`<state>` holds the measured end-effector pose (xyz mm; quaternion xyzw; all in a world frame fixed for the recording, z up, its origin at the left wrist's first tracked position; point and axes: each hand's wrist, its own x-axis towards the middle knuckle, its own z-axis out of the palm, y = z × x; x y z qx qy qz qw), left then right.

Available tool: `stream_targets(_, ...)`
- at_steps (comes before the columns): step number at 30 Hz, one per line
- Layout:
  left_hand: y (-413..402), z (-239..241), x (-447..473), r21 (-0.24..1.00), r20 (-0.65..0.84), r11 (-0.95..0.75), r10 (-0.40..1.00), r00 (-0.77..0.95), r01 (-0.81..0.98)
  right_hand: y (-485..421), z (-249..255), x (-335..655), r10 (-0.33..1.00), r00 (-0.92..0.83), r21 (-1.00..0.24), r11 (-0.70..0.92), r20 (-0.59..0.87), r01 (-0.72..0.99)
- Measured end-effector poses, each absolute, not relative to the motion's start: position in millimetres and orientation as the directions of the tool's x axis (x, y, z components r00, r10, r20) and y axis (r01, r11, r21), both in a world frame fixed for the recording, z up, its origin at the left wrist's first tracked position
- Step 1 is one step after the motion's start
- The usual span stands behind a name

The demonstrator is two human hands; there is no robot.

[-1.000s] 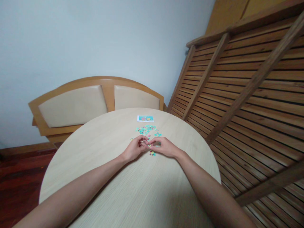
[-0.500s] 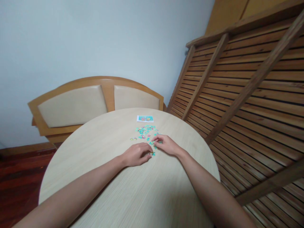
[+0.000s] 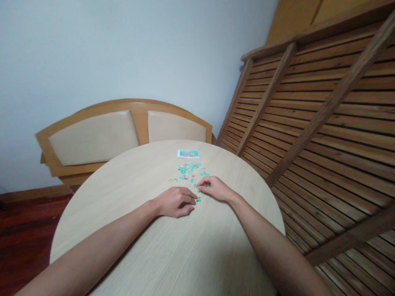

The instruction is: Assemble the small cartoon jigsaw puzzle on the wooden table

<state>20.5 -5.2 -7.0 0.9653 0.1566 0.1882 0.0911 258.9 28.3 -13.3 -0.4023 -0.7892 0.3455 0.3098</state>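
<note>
My left hand (image 3: 178,201) lies on the table with thumb and fingers apart. Its fingertips reach a teal puzzle piece (image 3: 199,199); whether they press on it I cannot tell. My right hand (image 3: 214,188) pinches a small puzzle piece (image 3: 198,190) between thumb and forefinger, just above the left fingertips. Beyond both hands spreads a loose heap of puzzle pieces (image 3: 189,167), mostly teal with some pink and yellow. A few yellowish pieces (image 3: 173,180) sit apart to the left of the heap. Behind it lies a picture card (image 3: 188,153) showing pink and yellow figures on teal.
The round pale wooden table (image 3: 123,185) fills the lower middle. A wood-framed headboard (image 3: 140,119) with cream panels stands behind it against the wall. A slatted wooden frame (image 3: 308,123) leans at the right, close to the table's edge. Dark red floor (image 3: 27,226) shows at left.
My left thumb has moved away from the fingers, and the fingers have stretched out. The right hand stays nearly in place, its thumb and forefinger now closer together on a piece.
</note>
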Motion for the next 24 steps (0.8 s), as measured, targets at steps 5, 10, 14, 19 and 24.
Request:
stream_targets(5,-6,-5,21,0.224,0.339,-0.939,0.325,0.883,0.260,26,-16,254,0.869,-0.459,-0.825,0.392,0.187,0.406)
stream_targets(10,-9,-2,22,0.204,0.334,-0.942,0.324,0.885,0.267,23,-16,250,0.875,-0.456,-0.834,0.371,0.166,0.408)
stream_targets(14,-9,-1,22,0.188,0.332,-0.946,0.315,0.889,0.265,21,-14,247,0.883,-0.446,-0.832,0.355,0.148,0.426)
stream_targets(19,-9,0,22,0.168,0.319,-0.948,0.312,0.895,0.271,21,-14,248,0.886,-0.441,-0.795,0.367,0.141,0.484)
stream_targets(24,-9,1,21,0.176,0.320,-0.948,0.309,0.896,0.264,26,-20,250,0.892,-0.424,-0.715,0.399,0.157,0.575)
